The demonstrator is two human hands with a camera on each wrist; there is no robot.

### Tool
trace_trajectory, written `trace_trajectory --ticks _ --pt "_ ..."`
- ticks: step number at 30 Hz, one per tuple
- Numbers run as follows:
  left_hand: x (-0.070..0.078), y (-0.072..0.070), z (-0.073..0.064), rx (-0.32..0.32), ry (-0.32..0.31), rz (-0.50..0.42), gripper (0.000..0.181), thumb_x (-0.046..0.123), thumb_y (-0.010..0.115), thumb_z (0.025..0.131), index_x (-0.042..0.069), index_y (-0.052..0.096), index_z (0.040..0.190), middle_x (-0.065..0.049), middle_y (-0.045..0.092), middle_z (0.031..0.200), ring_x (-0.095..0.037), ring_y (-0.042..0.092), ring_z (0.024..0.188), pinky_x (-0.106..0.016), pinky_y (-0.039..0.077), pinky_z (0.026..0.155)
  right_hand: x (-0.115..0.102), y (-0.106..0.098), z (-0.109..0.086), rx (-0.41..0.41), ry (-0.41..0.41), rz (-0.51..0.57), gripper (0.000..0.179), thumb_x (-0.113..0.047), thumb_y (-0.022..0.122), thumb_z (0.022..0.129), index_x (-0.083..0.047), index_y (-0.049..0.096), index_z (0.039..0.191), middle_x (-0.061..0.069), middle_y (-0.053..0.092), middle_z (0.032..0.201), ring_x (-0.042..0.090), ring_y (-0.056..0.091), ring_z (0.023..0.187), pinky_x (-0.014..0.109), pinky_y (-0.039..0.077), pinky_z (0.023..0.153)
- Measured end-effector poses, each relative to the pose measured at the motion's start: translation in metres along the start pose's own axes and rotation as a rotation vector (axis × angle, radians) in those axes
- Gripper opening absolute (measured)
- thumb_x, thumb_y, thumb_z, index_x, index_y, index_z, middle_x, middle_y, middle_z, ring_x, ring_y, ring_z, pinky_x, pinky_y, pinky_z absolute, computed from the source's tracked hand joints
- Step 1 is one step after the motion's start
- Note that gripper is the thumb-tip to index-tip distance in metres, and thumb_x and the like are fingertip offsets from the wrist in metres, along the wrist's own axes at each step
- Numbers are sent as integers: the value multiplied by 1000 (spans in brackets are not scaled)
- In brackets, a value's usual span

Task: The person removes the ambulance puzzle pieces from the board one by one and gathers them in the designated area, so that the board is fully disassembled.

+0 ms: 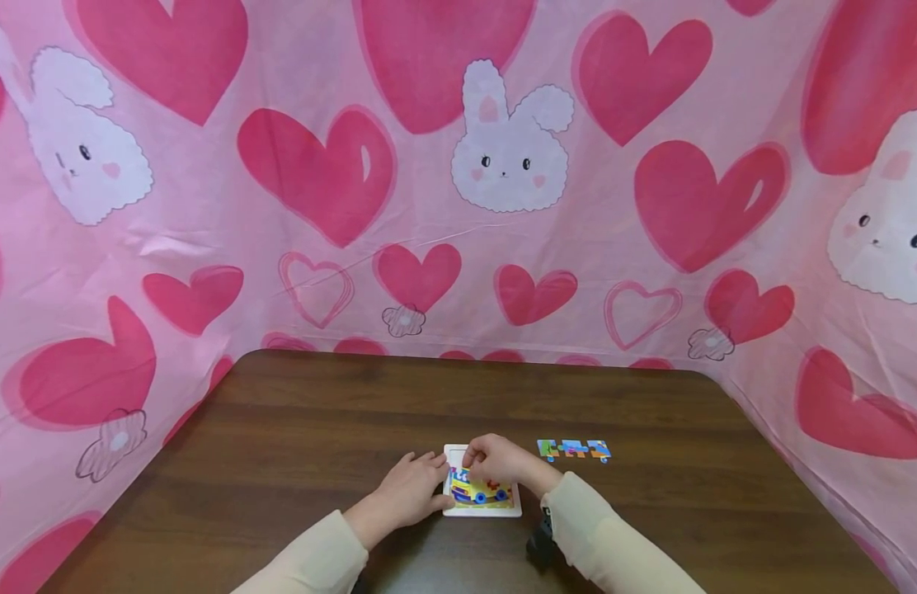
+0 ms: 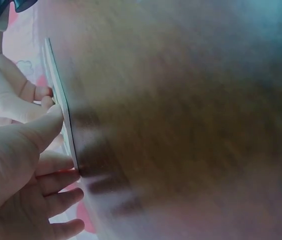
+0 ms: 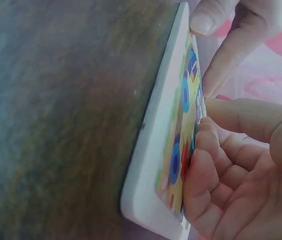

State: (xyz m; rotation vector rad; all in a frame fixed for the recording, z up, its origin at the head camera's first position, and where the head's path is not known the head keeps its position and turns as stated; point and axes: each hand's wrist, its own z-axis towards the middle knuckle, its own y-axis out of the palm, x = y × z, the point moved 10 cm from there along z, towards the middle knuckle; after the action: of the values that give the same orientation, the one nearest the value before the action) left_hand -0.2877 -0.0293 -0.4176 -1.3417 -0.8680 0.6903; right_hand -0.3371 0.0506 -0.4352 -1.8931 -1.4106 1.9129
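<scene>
On the dark brown wood-grain table [image 1: 317, 412], fitting this flat, white-rimmed jigsaw tray [image 1: 482, 512] probably goes best if I brace its rim, match tabs to gaps, then press straight down. It lies between my hands, its yellow vehicle picture [image 1: 463, 492] facing up. My left hand [image 1: 410, 491] rests along the left edge, fingers slightly apart, thumb at the near corner. My right hand [image 1: 499, 459] bends over the far half, thumb and forefinger tips close together against the picture; whether they pinch anything, I cannot tell. Rightward, multicoloured interlocking cut-out jigsaw pieces [image 1: 573, 450] lie beyond my fingers' reach.
</scene>
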Motion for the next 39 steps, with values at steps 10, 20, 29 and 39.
trace_trajectory --ticks 10,20,29,39 --pt "0 -1 0 5 5 -21 57 42 66 82 0 60 120 -12 56 125 -30 49 118 -49 36 95 -1 -3 1 18 -16 80 6 -4 65 82 -4 60 84 3 53 68 14 44 53 23 37 50" --pt "1 -3 -1 14 10 -7 57 41 66 82 0 60 120 -12 56 125 -30 49 117 -47 37 95 3 -5 1 55 -23 140 5 -7 66 84 -4 62 82 1 56 67 12 44 52 23 38 47" --pt "3 -3 -1 20 14 1 55 41 66 82 0 61 119 -13 56 125 -30 50 116 -47 38 94 6 -5 1 26 -19 162 8 -11 66 84 -5 63 79 2 58 68 14 47 55 23 39 51" --pt "4 -5 -2 26 36 -14 54 40 65 84 -1 60 119 -14 55 125 -31 50 116 -48 38 92 8 -6 0 1 -20 210 9 -12 66 85 -5 63 81 3 58 71 16 49 59 25 41 54"
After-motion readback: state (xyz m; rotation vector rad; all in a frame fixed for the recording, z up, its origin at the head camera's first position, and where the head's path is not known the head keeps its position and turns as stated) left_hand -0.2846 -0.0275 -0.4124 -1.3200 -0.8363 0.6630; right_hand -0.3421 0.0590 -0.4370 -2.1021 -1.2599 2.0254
